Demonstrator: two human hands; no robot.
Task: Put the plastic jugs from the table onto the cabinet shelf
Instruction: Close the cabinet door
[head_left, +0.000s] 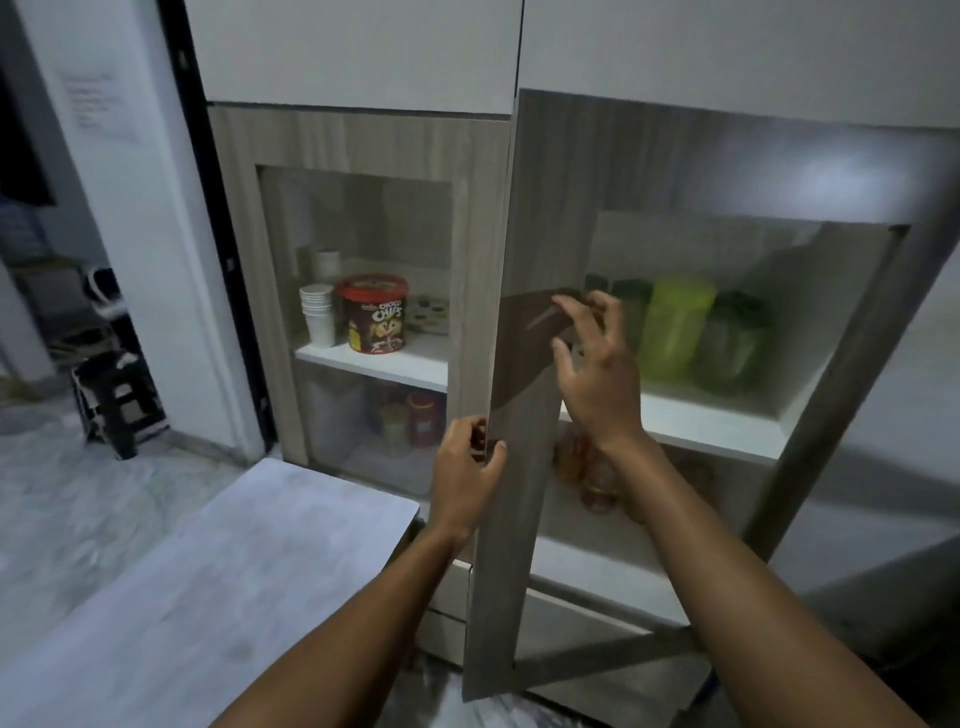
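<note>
Behind the glass of the right cabinet door (514, 519), a light green plastic jug (675, 327) stands on the white shelf (701, 421). A dark green jug (732, 343) is to its right and a darker one (631, 306) to its left. The door stands ajar, swung out toward me. My left hand (467, 467) grips its free left edge, thumb on the front. My right hand (597, 364) is open with fingers spread, against the door near the frame and glass. The table (208, 571) at the lower left carries no jug in view.
The left cabinet door (358, 291) is closed; behind its glass are stacked paper cups (318, 314) and a red cereal tub (374, 314), with jars on the shelf below. A doorway at far left shows a dark stool (119, 400).
</note>
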